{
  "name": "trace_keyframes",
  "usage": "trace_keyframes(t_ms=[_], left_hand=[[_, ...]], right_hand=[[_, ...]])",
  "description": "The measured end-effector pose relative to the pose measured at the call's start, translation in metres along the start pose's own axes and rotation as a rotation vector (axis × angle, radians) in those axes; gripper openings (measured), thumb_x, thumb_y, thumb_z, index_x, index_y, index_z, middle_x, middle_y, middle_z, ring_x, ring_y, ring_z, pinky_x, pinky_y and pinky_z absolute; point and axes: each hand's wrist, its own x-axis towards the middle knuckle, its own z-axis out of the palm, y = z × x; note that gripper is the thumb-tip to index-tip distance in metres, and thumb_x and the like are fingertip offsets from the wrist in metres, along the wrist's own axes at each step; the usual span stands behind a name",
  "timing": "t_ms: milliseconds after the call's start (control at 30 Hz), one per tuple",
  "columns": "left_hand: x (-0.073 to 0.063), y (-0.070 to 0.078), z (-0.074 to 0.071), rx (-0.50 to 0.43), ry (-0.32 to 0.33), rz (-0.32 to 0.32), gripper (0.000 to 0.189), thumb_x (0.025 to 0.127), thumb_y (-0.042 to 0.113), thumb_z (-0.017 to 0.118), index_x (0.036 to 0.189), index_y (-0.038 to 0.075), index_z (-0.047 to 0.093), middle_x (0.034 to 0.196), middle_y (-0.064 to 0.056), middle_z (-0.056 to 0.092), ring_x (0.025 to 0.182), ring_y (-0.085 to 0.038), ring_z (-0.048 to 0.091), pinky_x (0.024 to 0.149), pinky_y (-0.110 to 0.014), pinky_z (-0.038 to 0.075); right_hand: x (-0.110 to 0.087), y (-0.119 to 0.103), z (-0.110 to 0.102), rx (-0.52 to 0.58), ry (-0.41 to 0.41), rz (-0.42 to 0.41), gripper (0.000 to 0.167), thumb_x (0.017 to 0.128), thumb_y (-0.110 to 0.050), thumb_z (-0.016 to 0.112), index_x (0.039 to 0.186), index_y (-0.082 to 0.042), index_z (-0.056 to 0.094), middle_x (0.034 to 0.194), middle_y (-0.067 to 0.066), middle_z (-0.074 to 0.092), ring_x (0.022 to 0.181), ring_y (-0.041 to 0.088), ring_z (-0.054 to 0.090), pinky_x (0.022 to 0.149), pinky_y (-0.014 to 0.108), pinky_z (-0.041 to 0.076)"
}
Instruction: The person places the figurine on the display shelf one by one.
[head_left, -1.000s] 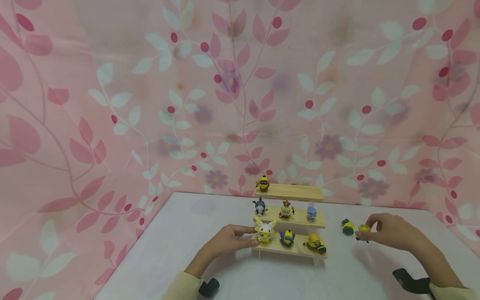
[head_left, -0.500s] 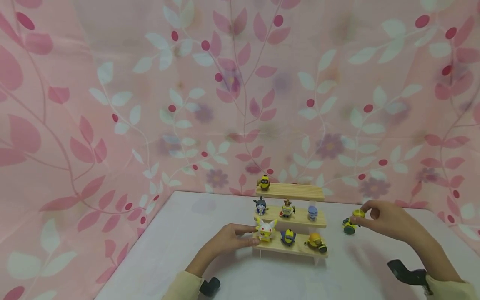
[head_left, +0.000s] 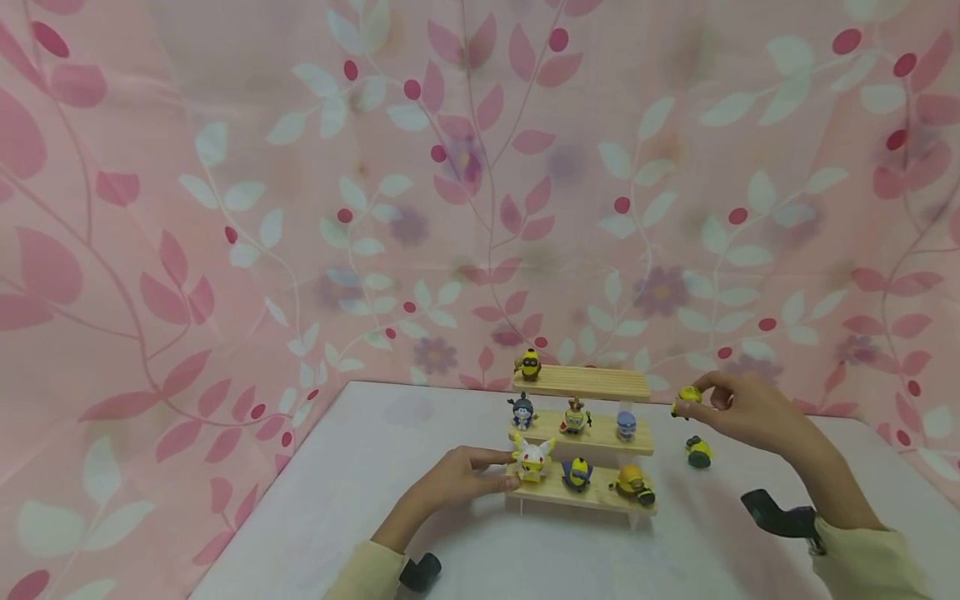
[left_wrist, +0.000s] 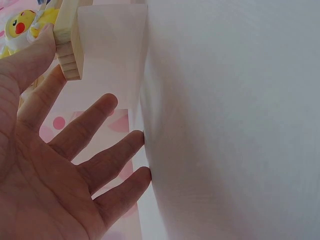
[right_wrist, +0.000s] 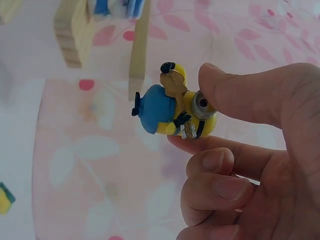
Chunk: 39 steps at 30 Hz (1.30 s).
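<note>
My right hand [head_left: 742, 412] pinches a yellow minion figurine [right_wrist: 175, 107] between thumb and forefinger, up off the table to the right of the tiered wooden display shelf [head_left: 592, 381]. In the right wrist view the figurine wears blue and carries a small brown guitar. My left hand [head_left: 465, 482] grips the left end of the lowest board [left_wrist: 70, 40] with thumb and forefinger, its other fingers spread. Beside that thumb sits a white-and-yellow eared figurine [head_left: 532, 460]. Another minion figurine [head_left: 698, 452] lies on the table below my right hand.
On the lowest board stand a caped minion [head_left: 577, 474] and an orange-topped figure [head_left: 631, 482]. The middle board bears a dark-haired figure [head_left: 522, 411], a crowned minion [head_left: 575, 417] and a blue figure [head_left: 626, 426]. A minion [head_left: 529, 365] stands at the top board's left end.
My right hand has lifted the guitar minion and carried it left and away from me, past the minion on the table, towards the shelf's right side. The left hand keeps its hold.
</note>
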Motion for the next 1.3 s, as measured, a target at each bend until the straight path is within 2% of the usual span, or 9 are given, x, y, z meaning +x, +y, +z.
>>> trace_keyframes(t_ms=[300, 633, 800, 1300], left_hand=[[0.0, 0.001, 0.0, 0.009, -0.001, 0.005, 0.046, 0.084, 0.05, 0.075, 0.123, 0.027, 0.071, 0.126, 0.003, 0.066, 0.122, -0.031, 0.057, 0.098, -0.053, 0.046], [0.001, 0.001, -0.001, 0.019, -0.002, 0.009, 0.045, 0.085, 0.05, 0.074, 0.123, 0.027, 0.071, 0.125, 0.004, 0.066, 0.122, -0.03, 0.057, 0.098, -0.054, 0.046], [0.001, 0.001, -0.001, 0.03, -0.003, 0.012, 0.047, 0.085, 0.051, 0.074, 0.124, 0.027, 0.071, 0.126, 0.004, 0.066, 0.121, -0.03, 0.058, 0.098, -0.053, 0.046], [0.0, 0.002, -0.001, 0.022, -0.008, 0.0, 0.047, 0.085, 0.051, 0.074, 0.124, 0.026, 0.071, 0.127, 0.002, 0.066, 0.122, -0.031, 0.057, 0.098, -0.054, 0.046]], right_hand=[[0.016, -0.022, 0.0, 0.026, 0.006, 0.002, 0.047, 0.087, -0.046, 0.073, 0.109, -0.005, 0.068, 0.071, 0.001, 0.046, 0.056, 0.017, 0.04, 0.046, 0.026, 0.03], [0.035, -0.044, 0.003, 0.068, 0.031, -0.035, 0.049, 0.087, -0.047, 0.073, 0.109, -0.003, 0.068, 0.072, 0.002, 0.049, 0.058, 0.017, 0.041, 0.048, 0.027, 0.032], [0.045, -0.049, 0.006, 0.097, 0.039, -0.067, 0.046, 0.088, -0.044, 0.073, 0.107, -0.003, 0.068, 0.069, 0.001, 0.049, 0.056, 0.017, 0.04, 0.049, 0.028, 0.032], [0.071, -0.059, 0.023, 0.133, 0.0, -0.082, 0.045, 0.088, -0.046, 0.072, 0.107, -0.006, 0.07, 0.069, 0.002, 0.051, 0.057, 0.017, 0.04, 0.053, 0.03, 0.034]])
